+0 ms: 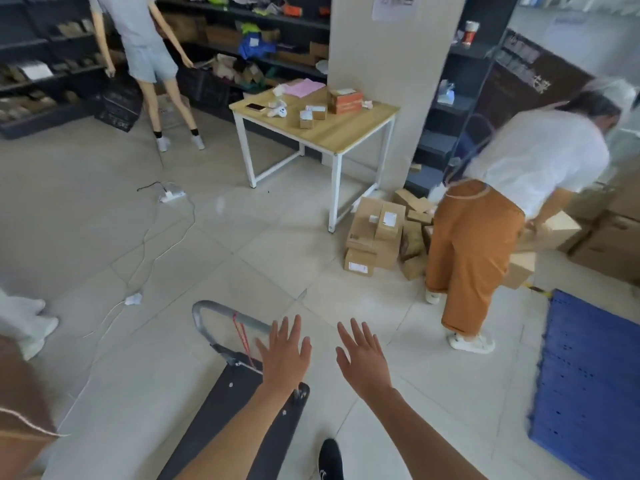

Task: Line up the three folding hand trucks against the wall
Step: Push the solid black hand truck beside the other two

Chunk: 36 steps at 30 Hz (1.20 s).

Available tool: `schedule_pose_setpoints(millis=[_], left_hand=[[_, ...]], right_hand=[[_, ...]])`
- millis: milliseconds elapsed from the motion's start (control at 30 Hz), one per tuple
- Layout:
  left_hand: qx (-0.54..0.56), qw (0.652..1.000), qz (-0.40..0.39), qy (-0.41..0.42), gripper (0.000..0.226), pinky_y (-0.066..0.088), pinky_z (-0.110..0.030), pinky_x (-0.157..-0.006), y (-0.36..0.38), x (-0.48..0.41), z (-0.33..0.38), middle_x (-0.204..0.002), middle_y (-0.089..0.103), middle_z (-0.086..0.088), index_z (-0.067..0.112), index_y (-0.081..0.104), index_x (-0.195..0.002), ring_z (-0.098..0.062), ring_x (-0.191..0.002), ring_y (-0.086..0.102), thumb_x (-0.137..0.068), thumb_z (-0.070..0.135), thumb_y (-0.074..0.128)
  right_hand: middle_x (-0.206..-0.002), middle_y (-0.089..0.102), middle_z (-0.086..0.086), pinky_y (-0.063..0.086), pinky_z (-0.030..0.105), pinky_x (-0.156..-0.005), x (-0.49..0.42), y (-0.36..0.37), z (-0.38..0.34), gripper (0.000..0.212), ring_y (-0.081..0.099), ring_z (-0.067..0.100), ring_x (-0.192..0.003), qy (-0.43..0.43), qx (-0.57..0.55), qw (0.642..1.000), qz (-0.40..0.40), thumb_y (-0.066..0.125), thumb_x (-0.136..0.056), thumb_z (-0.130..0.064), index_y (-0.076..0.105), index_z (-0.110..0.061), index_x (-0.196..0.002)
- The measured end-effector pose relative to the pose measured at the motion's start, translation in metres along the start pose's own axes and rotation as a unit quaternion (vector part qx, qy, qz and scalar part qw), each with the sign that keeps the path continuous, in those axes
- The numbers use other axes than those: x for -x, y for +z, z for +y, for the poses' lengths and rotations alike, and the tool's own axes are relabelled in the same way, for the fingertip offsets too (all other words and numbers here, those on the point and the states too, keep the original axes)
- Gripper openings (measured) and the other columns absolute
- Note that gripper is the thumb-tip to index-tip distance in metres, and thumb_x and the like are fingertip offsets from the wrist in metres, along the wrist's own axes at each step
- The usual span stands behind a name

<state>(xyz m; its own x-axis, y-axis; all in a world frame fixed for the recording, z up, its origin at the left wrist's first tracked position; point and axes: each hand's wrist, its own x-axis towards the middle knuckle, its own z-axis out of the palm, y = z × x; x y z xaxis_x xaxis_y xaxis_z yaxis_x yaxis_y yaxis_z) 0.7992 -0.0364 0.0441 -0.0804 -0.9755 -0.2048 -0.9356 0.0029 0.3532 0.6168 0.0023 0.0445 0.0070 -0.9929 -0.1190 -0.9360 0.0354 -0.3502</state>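
Note:
A folding hand truck (221, 407) with a dark platform and a grey metal handle (214, 311) lies on the tiled floor at the bottom centre; a red cord hangs from the handle. My left hand (285, 353) hovers over the handle end of the platform, fingers spread, holding nothing. My right hand (363, 358) is spread open beside it, to the right of the truck and over bare floor. A second blue-framed hand truck (472, 143) stands upright behind a person at the right, partly hidden. I see no third one.
A person in orange trousers (474, 251) bends over cardboard boxes (377, 233) at the right. A wooden table (329, 133) stands by a white pillar (391, 64). A blue pallet (588, 382) lies at the lower right. Cables and a power strip (171, 195) cross the left floor. A mannequin (145, 64) stands before dark shelves.

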Motion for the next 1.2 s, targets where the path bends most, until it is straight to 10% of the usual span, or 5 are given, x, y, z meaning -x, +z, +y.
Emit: schedule_pose_setpoints(millis=[567,933,1200], left_hand=[[0.044,0.933,0.072,-0.351,0.056,0.006,-0.063,-0.119,-0.050,-0.231,-0.052,-0.162,0.016,0.003,0.036,0.009,-0.152,-0.022,-0.151,0.008,-0.100,0.051,0.022],[0.182,0.706,0.198,-0.655,0.053,-0.001,-0.064,-0.117,-0.064,-0.209,-0.098,-0.163,0.011,0.005,0.043,0.007,-0.149,-0.020,-0.151,-0.001,-0.099,0.048,0.021],[0.209,0.560,0.240,-0.765,0.051,0.007,-0.065,-0.117,-0.059,-0.198,-0.112,-0.162,0.015,0.005,0.039,0.016,-0.149,-0.022,-0.151,0.002,-0.099,0.046,0.027]], right_hand=[[-0.160,0.016,0.003,0.014,0.046,-0.118,-0.373,-0.009,-0.057,0.053,0.010,0.029,-0.147,-0.339,0.069,0.929,-0.133,0.035,-0.099,-0.039,0.017,-0.034,-0.149],[-0.141,0.052,0.007,0.048,0.050,-0.097,-0.438,0.032,-0.234,0.055,0.050,0.032,-0.128,-0.685,0.106,0.684,-0.230,0.066,-0.085,-0.034,0.048,-0.027,-0.136],[-0.160,0.015,0.006,0.012,0.051,-0.118,-0.407,0.077,-0.314,0.052,0.009,0.030,-0.146,-0.812,0.150,0.486,-0.287,0.034,-0.101,-0.041,0.019,-0.031,-0.149]])
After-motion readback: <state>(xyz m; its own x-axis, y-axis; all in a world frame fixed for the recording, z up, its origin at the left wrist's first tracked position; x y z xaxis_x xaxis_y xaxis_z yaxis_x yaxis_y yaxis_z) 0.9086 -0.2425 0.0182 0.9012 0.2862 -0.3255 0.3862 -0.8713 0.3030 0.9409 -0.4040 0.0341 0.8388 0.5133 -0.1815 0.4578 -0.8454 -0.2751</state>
